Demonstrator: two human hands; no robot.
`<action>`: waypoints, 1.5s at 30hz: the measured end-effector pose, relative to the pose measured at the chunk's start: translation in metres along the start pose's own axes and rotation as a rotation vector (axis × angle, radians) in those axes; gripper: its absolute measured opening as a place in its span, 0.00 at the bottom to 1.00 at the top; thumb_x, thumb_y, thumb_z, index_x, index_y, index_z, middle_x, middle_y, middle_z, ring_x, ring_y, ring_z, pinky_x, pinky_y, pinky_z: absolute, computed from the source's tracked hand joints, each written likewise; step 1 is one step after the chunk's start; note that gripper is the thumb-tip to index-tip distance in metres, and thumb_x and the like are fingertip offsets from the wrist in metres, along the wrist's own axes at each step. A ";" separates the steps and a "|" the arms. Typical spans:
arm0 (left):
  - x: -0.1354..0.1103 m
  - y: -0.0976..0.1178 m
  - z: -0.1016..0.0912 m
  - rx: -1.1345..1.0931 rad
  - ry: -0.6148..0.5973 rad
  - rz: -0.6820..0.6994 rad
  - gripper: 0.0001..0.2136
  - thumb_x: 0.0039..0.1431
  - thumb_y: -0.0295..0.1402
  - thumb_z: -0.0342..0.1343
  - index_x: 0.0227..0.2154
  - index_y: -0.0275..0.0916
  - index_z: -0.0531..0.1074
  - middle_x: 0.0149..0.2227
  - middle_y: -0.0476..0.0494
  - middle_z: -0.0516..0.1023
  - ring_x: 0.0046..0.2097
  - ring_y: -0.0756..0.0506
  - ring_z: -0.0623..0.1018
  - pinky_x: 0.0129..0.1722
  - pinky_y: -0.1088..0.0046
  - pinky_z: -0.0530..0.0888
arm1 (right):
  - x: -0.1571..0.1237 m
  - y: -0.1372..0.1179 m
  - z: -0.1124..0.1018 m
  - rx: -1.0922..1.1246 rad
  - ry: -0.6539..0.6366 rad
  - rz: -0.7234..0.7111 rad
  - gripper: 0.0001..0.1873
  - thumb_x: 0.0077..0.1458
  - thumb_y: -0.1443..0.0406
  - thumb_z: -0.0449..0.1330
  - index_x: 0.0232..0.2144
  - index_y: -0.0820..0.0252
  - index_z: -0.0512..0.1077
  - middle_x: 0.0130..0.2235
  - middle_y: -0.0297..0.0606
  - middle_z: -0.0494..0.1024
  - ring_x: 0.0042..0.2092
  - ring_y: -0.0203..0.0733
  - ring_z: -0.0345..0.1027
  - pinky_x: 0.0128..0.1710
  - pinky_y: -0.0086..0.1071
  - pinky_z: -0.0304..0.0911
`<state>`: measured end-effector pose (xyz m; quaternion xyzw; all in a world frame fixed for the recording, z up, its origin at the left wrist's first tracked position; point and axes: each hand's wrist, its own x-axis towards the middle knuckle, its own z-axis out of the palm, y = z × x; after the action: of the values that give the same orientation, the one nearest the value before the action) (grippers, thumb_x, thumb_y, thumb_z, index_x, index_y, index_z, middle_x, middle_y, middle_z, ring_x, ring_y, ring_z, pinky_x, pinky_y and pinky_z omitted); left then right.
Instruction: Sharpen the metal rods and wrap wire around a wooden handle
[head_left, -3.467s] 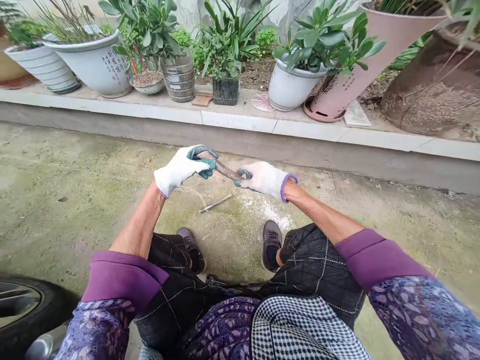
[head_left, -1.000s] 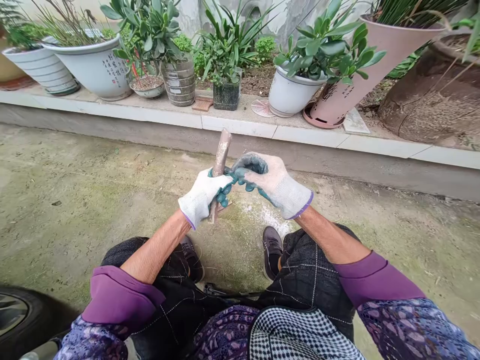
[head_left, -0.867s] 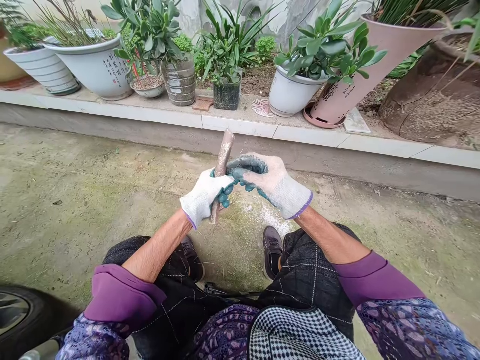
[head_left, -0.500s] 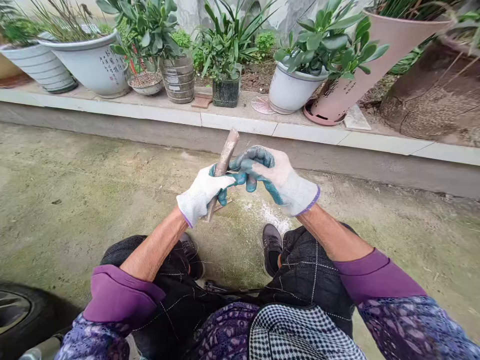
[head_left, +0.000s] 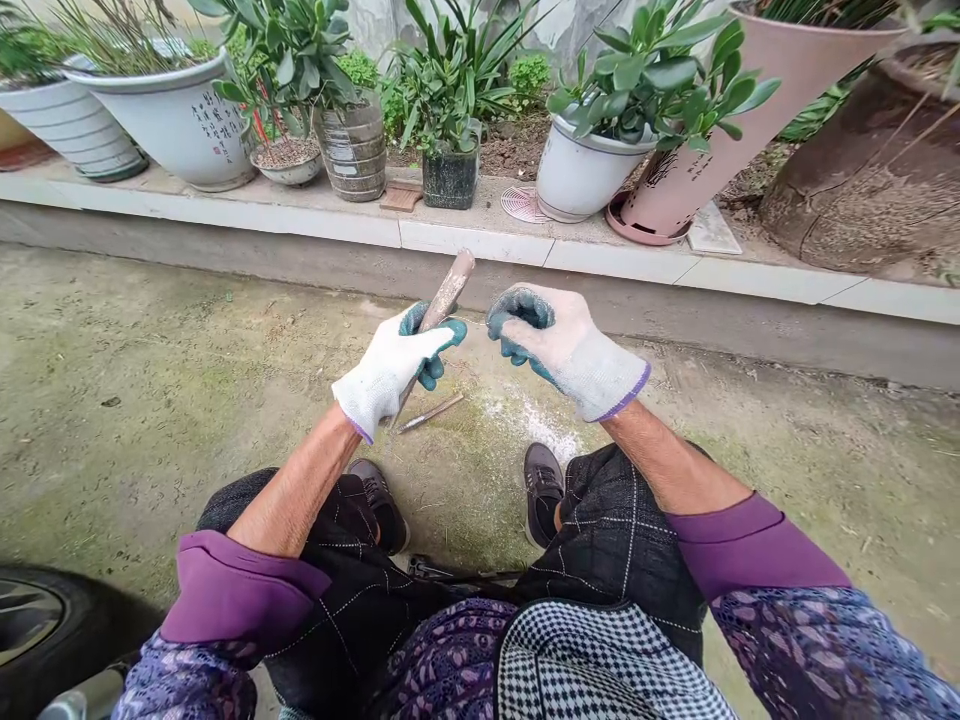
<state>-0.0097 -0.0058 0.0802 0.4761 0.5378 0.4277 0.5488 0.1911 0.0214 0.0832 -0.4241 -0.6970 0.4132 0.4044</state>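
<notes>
Both my hands wear white gloves with teal palms. My left hand [head_left: 390,365] is closed round a rusty brown rod [head_left: 450,287] that sticks up and to the right from the fist. My right hand [head_left: 559,340] hovers just right of the rod, apart from it, with its fingers curled inward; nothing shows in them. On the ground beneath my hands lies a thin metal rod [head_left: 431,412] beside a patch of white powder [head_left: 536,425]. My two shoes rest on the concrete below.
A low tiled ledge [head_left: 472,240] runs across ahead, carrying several potted plants, among them a white pot [head_left: 574,180] and a tall pink pot [head_left: 720,130]. A car tyre [head_left: 45,630] sits at the lower left. The ground is mossy concrete.
My right hand has let go of the rusty rod and drawn away to the right. The left hand still grips the rod, now tilted more to the right.
</notes>
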 end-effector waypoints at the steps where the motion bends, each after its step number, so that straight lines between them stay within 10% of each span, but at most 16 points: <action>1: 0.000 0.002 -0.002 0.025 0.012 0.004 0.17 0.52 0.34 0.68 0.43 0.32 0.75 0.24 0.52 0.74 0.19 0.55 0.68 0.16 0.78 0.65 | 0.001 0.000 -0.002 -0.040 0.008 -0.008 0.03 0.50 0.65 0.59 0.28 0.58 0.71 0.27 0.33 0.73 0.28 0.34 0.64 0.25 0.31 0.62; 7: -0.002 0.009 -0.014 -0.042 -0.060 0.045 0.21 0.53 0.34 0.65 0.50 0.31 0.76 0.36 0.42 0.83 0.21 0.55 0.71 0.18 0.77 0.69 | 0.009 0.006 -0.016 -0.118 0.168 -0.027 0.07 0.53 0.61 0.59 0.26 0.57 0.70 0.23 0.32 0.69 0.27 0.36 0.62 0.27 0.32 0.60; 20: -0.004 -0.008 0.016 -0.159 -0.067 -0.063 0.02 0.53 0.24 0.59 0.28 0.35 0.71 0.23 0.51 0.73 0.18 0.55 0.69 0.17 0.77 0.66 | -0.003 0.005 0.020 0.162 -0.082 -0.003 0.09 0.48 0.64 0.61 0.34 0.60 0.75 0.32 0.35 0.78 0.29 0.35 0.67 0.26 0.32 0.66; 28: 0.002 -0.016 0.011 0.047 -0.039 -0.020 0.12 0.60 0.33 0.60 0.46 0.37 0.73 0.27 0.52 0.74 0.18 0.55 0.68 0.16 0.78 0.64 | 0.002 0.006 0.008 0.293 -0.005 0.080 0.14 0.53 0.55 0.65 0.34 0.58 0.69 0.31 0.36 0.76 0.24 0.34 0.66 0.19 0.31 0.62; 40: 0.001 -0.035 0.013 0.368 -0.031 0.184 0.10 0.66 0.39 0.54 0.39 0.38 0.75 0.27 0.50 0.74 0.26 0.51 0.68 0.27 0.77 0.67 | -0.009 0.002 0.020 -0.742 -0.066 -0.070 0.07 0.55 0.65 0.61 0.25 0.56 0.71 0.24 0.34 0.74 0.26 0.37 0.62 0.27 0.33 0.52; 45: -0.004 -0.029 0.012 0.368 -0.146 0.188 0.14 0.62 0.45 0.61 0.40 0.39 0.74 0.29 0.50 0.75 0.27 0.51 0.70 0.27 0.75 0.68 | -0.007 0.003 0.017 -0.614 -0.078 -0.028 0.05 0.52 0.66 0.64 0.25 0.58 0.72 0.24 0.34 0.74 0.27 0.37 0.62 0.29 0.33 0.54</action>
<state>0.0004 -0.0154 0.0517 0.6459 0.5191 0.3359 0.4478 0.1784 0.0117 0.0736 -0.5004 -0.8101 0.1937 0.2361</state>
